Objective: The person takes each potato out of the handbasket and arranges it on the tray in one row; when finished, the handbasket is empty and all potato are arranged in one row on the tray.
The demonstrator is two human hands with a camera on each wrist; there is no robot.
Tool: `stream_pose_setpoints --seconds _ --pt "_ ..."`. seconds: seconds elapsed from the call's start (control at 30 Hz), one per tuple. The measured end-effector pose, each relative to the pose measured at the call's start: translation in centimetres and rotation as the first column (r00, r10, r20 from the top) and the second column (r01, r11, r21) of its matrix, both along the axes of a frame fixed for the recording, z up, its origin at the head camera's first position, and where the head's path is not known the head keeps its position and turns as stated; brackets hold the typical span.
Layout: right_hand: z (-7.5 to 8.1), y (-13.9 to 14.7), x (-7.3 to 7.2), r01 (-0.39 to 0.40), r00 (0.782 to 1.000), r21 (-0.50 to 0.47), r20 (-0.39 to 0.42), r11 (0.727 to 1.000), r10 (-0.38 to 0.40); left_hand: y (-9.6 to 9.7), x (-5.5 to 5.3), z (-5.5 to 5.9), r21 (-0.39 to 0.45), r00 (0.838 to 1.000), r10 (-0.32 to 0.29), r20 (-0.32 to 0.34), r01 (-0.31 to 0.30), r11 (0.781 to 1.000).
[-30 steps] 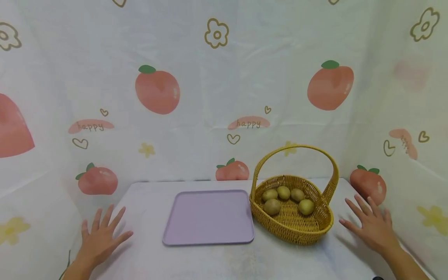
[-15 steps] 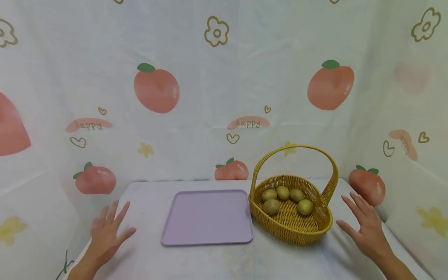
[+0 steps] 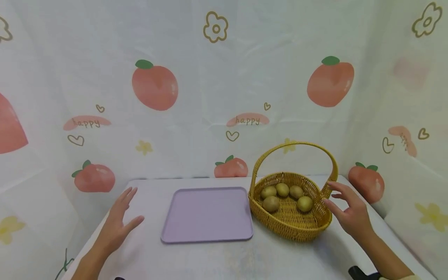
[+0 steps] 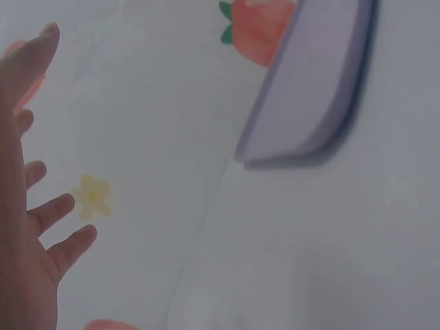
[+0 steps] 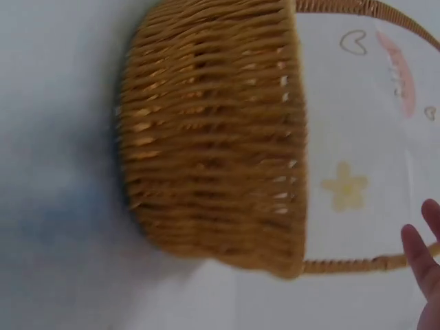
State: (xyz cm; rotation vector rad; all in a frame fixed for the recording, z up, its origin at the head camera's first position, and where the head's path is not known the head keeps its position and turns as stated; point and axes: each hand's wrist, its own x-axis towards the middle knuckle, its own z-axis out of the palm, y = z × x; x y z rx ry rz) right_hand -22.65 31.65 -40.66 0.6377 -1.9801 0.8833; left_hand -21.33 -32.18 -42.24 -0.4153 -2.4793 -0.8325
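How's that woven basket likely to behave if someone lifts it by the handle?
The basket should be fairly stiff and light for its size, since its woven wall holds its shape yet shows gaps. The five round fruits lie loose inside, so they may roll if it tilts. Most sit toward its far side, so it could tip that way.

The word "happy" is handwritten on a pink brushstroke (image 3: 87, 123) on the white printed backdrop (image 3: 196, 147), beyond and above the left hand (image 3: 116, 227). A second "happy" marks a similar pink stroke (image 3: 247, 119), beyond and left of the right hand (image 3: 351, 214). Lettering on a third pink stroke (image 3: 398, 131), beyond and right of that hand, is illegible.
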Motion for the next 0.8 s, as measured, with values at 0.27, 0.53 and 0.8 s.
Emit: stream_pose_setpoints --seconds 0.27,0.53,0.8 --pt "3.0 -2.8 -2.2 -0.008 0.943 0.088 0.331 0.996 -0.021 2.0 -0.9 1.8 0.096 0.997 -0.038 -0.068 0.044 0.994" --pt "3.8 -3.9 -6.3 -0.244 0.685 0.055 0.717 0.968 0.132 3.4 -1.8 1.2 0.221 0.991 -0.137 -0.002 0.134 0.966" --pt "2.7 -5.4 -9.0 -0.499 0.397 -0.092 0.860 0.862 0.322 4.4 -2.6 -1.2 0.368 0.965 -0.234 0.117 0.177 0.913"
